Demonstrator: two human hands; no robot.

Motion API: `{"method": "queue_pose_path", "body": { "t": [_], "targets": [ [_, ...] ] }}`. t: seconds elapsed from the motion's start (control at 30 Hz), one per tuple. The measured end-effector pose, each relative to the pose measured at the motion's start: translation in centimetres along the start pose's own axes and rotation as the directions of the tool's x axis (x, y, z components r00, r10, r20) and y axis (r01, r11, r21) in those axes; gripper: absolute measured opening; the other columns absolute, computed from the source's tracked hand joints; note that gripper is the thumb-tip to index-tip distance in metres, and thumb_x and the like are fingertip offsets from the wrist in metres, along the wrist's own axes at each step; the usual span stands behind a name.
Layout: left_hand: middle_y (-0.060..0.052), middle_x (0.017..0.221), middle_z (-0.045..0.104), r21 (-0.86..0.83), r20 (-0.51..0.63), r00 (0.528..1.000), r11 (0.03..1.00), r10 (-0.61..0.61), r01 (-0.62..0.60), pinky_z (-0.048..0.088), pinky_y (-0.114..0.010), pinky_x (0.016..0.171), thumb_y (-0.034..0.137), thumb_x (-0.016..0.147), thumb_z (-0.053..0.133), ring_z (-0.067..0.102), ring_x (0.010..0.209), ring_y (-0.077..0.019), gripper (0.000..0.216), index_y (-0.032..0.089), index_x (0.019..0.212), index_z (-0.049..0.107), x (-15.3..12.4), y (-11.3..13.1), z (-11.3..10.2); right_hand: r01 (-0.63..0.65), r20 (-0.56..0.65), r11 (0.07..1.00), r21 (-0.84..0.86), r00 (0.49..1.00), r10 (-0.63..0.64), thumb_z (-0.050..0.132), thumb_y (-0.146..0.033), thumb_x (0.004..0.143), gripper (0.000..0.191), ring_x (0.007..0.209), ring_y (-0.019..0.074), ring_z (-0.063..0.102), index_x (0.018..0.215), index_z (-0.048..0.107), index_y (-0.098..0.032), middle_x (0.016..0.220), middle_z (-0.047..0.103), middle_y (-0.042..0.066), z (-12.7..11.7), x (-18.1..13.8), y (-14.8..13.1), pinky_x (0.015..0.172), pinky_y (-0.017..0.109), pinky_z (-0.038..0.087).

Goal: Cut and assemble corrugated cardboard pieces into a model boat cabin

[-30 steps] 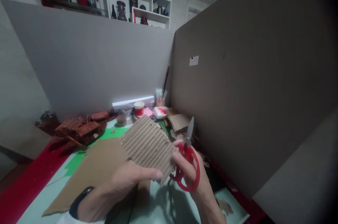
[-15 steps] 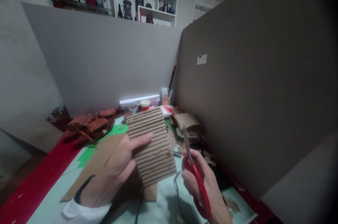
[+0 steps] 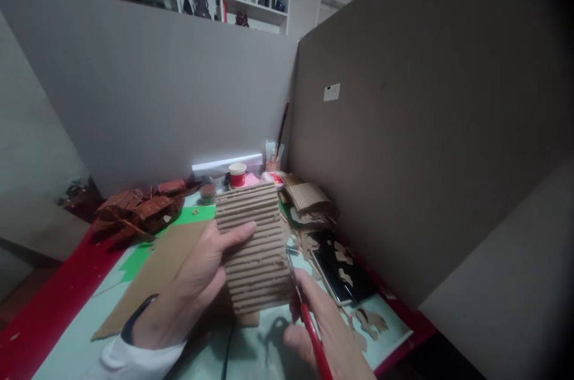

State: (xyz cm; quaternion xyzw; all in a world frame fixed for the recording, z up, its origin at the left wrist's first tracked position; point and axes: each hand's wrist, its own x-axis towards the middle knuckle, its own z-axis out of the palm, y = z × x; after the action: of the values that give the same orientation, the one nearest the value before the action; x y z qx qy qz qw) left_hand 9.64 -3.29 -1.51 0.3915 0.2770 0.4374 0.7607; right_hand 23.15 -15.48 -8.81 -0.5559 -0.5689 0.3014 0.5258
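Note:
My left hand (image 3: 210, 263) grips a piece of corrugated cardboard (image 3: 258, 251) by its left side, the thumb lying across the ridges. The piece is tilted up toward me above the table. In my right hand (image 3: 320, 314) is a pair of red-handled scissors (image 3: 309, 323). Their blades point up along the right edge of the piece; whether they are spread or cutting into it I cannot tell. Beneath my left hand lies a larger flat sheet of brown cardboard (image 3: 134, 299) on the table.
Brown-red cardboard models (image 3: 147, 210) sit at the back left by a green sheet (image 3: 197, 214). A red and white paper cup (image 3: 237, 175) and a brush holder (image 3: 272, 164) stand at the back. Curved cardboard (image 3: 309, 196) and scraps on a black item (image 3: 356, 281) lie right, beside a grey panel (image 3: 403, 129).
My right hand has brought the scissors left and down to the right edge of the cardboard piece. My left hand holds the piece much as before. The view has shifted slightly.

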Motion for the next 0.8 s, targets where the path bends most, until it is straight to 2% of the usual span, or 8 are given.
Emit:
{"method": "queue_pose_path", "body": {
  "t": [0.13,0.27,0.37,0.47,0.6,0.67,0.8],
  "targets": [
    [-0.015,0.099,0.08,0.003,-0.003,1.0,1.0,-0.023,0.023,0.066,-0.039,0.074,-0.004,0.08,0.066,0.078,0.085,-0.0283,0.042,0.008,0.12,0.065,0.1,-0.1,0.1,0.018,0.038,0.999,0.027,0.999,-0.019,0.06,-0.074,0.08,0.064,0.095,0.0291,0.063,0.118,0.062,-0.023,0.107,0.067,0.008,0.1,0.1,0.4,0.085,0.035,0.048],
    [-0.016,0.095,0.08,-0.005,0.031,0.998,0.999,-0.047,0.048,0.066,-0.038,0.073,-0.005,0.079,0.065,0.077,0.085,-0.0282,0.027,0.007,0.104,0.07,-0.1,-0.1,0.2,0.025,-0.006,0.999,-0.041,1.0,-0.026,0.065,-0.058,0.083,0.046,0.085,0.0252,0.062,0.112,0.064,-0.023,0.095,0.066,0.003,-0.2,0.2,0.2,0.077,0.031,0.046],
    [-0.017,0.093,0.08,-0.006,0.082,0.994,0.997,-0.076,0.077,0.066,-0.04,0.073,-0.005,0.079,0.066,0.077,0.083,-0.0292,0.022,0.007,0.097,0.071,-0.3,-0.4,0.2,0.019,-0.011,0.999,-0.034,1.0,-0.019,0.067,-0.051,0.082,0.045,0.09,0.0261,0.062,0.115,0.062,-0.022,0.1,0.065,0.004,-0.4,0.4,-0.1,0.079,0.031,0.046],
    [-0.014,0.095,0.08,-0.018,0.11,0.992,0.998,-0.065,0.068,0.065,-0.041,0.078,-0.003,0.08,0.066,0.077,0.086,-0.0285,0.024,0.009,0.1,0.071,-0.3,-0.9,0.1,0.044,-0.011,0.999,-0.022,0.999,-0.044,0.064,-0.05,0.084,0.043,0.092,0.0258,0.061,0.114,0.062,-0.02,0.104,0.065,0.006,-0.6,0.5,-0.2,0.083,0.032,0.046],
    [-0.012,0.101,0.08,-0.035,0.127,0.991,0.999,-0.032,0.037,0.063,-0.042,0.085,0.0,0.081,0.068,0.076,0.09,-0.0277,0.025,0.011,0.103,0.07,-0.2,-1.6,-0.1,0.026,-0.031,0.994,-0.111,0.999,-0.03,0.058,-0.046,0.088,0.027,0.078,0.0213,0.059,0.097,0.061,-0.02,0.084,0.062,0.002,-0.6,0.5,0.3,0.071,0.027,0.045],
    [-0.012,0.103,0.079,-0.039,0.118,0.993,0.999,-0.026,0.031,0.063,-0.044,0.085,0.0,0.08,0.069,0.076,0.091,-0.0279,0.03,0.012,0.108,0.068,-0.1,-1.7,-0.2,0.009,-0.053,0.986,-0.167,0.998,-0.018,0.056,-0.045,0.09,0.026,0.072,0.0191,0.057,0.094,0.06,-0.02,0.079,0.062,0.001,-0.6,0.4,0.8,0.066,0.026,0.043],
    [-0.012,0.102,0.079,-0.041,0.096,0.995,0.999,-0.031,0.035,0.063,-0.047,0.084,0.002,0.08,0.07,0.076,0.09,-0.0291,0.036,0.013,0.114,0.065,-0.1,-1.9,-0.3,0.018,-0.071,0.972,-0.234,0.997,-0.036,0.054,-0.049,0.093,0.03,0.07,0.018,0.056,0.09,0.059,-0.019,0.078,0.063,0.002,-0.6,0.2,1.3,0.065,0.025,0.043]
  ]
}}
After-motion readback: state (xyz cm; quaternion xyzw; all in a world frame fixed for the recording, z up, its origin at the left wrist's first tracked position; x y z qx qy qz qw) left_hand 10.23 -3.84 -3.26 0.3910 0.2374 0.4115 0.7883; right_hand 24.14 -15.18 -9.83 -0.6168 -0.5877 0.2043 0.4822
